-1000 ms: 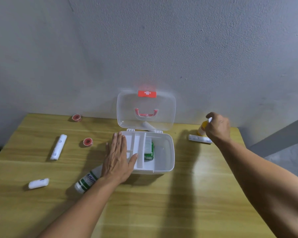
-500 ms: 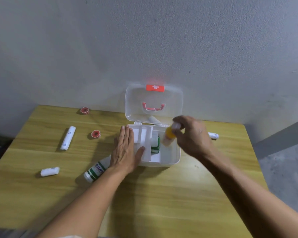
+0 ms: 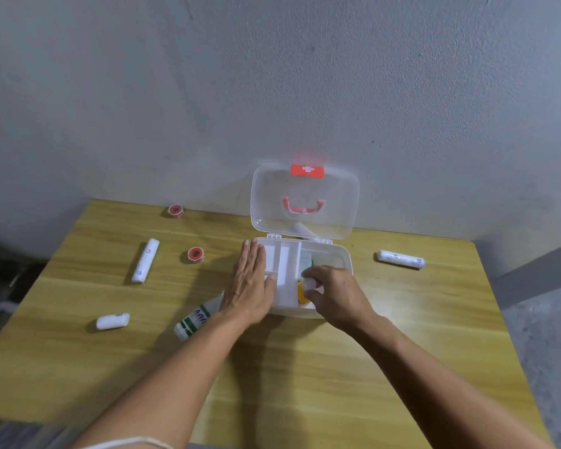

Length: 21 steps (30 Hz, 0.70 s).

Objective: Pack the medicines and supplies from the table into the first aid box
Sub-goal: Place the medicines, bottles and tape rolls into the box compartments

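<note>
The clear first aid box (image 3: 343, 258) stands open at the table's back middle, its lid (image 3: 305, 202) upright against the wall. My left hand (image 3: 250, 284) lies flat, fingers spread, on the box's white divider tray (image 3: 287, 270). My right hand (image 3: 334, 294) grips a small yellow bottle with a white cap (image 3: 305, 288) and holds it low inside the box's right compartment. A green item (image 3: 312, 262) lies in that compartment behind it. On the table lie a white bottle with green print (image 3: 196, 318), two red tape rolls (image 3: 196, 255) (image 3: 176, 210) and three white bandage rolls (image 3: 145, 260) (image 3: 113, 321) (image 3: 401, 259).
The wooden table (image 3: 305, 377) is pushed against a grey wall. Its right edge drops to a grey floor (image 3: 544, 345). The white bottle with green print lies partly under my left wrist, just left of the box.
My right hand has carried the yellow bottle from the table's right side over the box and lowered it into the right compartment. My left hand has stayed on the tray.
</note>
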Tool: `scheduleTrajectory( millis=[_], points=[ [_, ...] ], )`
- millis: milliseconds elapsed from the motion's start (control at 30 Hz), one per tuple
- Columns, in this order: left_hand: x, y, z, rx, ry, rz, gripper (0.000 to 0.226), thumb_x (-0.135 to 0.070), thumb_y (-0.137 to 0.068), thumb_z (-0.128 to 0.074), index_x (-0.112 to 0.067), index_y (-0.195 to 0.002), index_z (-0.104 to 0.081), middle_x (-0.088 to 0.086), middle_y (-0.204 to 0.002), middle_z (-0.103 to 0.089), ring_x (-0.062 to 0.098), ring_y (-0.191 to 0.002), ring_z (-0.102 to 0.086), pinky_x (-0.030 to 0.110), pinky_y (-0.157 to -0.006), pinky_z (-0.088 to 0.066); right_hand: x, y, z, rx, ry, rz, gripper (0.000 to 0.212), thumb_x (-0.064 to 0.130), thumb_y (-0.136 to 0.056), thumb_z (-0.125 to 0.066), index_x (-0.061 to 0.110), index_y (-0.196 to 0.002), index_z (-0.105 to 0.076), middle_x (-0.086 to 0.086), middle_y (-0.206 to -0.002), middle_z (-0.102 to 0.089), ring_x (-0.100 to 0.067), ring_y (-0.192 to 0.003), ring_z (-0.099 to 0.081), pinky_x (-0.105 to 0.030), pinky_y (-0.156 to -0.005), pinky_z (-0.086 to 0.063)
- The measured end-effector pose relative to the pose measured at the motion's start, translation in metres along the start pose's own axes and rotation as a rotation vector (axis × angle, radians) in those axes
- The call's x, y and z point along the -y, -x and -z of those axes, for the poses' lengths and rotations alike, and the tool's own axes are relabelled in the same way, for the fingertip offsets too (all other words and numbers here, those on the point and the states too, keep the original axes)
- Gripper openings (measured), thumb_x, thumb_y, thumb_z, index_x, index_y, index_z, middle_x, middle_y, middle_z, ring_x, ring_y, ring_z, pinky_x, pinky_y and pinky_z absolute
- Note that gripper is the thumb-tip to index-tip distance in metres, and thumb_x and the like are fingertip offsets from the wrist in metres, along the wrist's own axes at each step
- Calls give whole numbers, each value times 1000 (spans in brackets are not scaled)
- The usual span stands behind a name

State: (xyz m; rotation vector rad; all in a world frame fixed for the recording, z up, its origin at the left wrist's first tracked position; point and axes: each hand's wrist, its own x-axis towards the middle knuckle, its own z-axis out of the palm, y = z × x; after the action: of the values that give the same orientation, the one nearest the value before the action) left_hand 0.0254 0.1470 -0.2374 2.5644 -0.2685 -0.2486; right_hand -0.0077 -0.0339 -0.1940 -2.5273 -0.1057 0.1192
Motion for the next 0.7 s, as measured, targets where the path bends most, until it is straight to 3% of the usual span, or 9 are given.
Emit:
scheduleTrajectory(
  millis=[167, 267, 400, 467, 533, 600, 700],
  points=[
    [8, 2, 9, 59, -50, -40, 67, -29, -99, -35, -10, -150, 5, 0, -159, 18, 10, -143, 22, 36, -122, 2, 2, 3, 2, 2, -24, -27, 45, 16, -81, -66, 17, -125, -57, -4, -109, -69, -19, -98, -65, -32, -79, -52],
    [9, 6, 10, 88, -173, -46, 70, -36, -99, -31, -11, -149, 12, 1, -157, 25, 13, -142, 27, 41, -122, 3, 0, 8, 4, -4, 39, -18, 61, 21, -78, -71, 18, -134, -48, -4, -129, -60, -22, -118, -55, -37, -95, -50],
    [8, 7, 9, 92, -254, -40, 72, -44, -98, -26, -12, -147, 16, 2, -155, 28, 15, -142, 28, 40, -120, 10, -11, 13, 5, -31, 248, 26, 72, 29, -74, -60, 15, -140, -35, -8, -151, -33, -28, -143, -20, -47, -119, -18],
    [8, 7, 9, 86, -279, -35, 73, -47, -98, -25, -13, -147, 17, 2, -155, 28, 15, -142, 28, 42, -119, 12, -18, 13, 0, 21, 304, -39, 73, 25, -84, -49, 12, -148, -17, -9, -160, -7, -29, -148, 3, -46, -120, -1],
    [9, 9, 8, 52, -268, -38, 74, -52, -96, -22, -15, -147, 15, 1, -155, 26, 15, -143, 26, 43, -118, 13, -27, 15, -8, 77, 353, -83, 71, 22, -92, -38, 9, -151, -1, -11, -160, 13, -28, -146, 19, -47, -120, 4],
    [13, 16, 8, -58, -179, -42, 74, -56, -91, -13, -13, -150, 3, 0, -158, 14, 15, -146, 15, 41, -120, 9, -32, 17, -14, 90, 361, -81, 68, 23, -95, -33, 8, -151, 2, -13, -159, 17, -28, -144, 23, -48, -120, 3],
    [25, 35, 14, -346, 32, 52, 66, -37, -88, -17, -5, -141, -40, 11, -153, -33, 25, -143, -29, 37, -118, -18, -39, 16, -18, 48, 350, -53, 66, 24, -94, -31, 4, -150, -4, -16, -160, 12, -32, -146, 19, -48, -121, -1]
  ],
)
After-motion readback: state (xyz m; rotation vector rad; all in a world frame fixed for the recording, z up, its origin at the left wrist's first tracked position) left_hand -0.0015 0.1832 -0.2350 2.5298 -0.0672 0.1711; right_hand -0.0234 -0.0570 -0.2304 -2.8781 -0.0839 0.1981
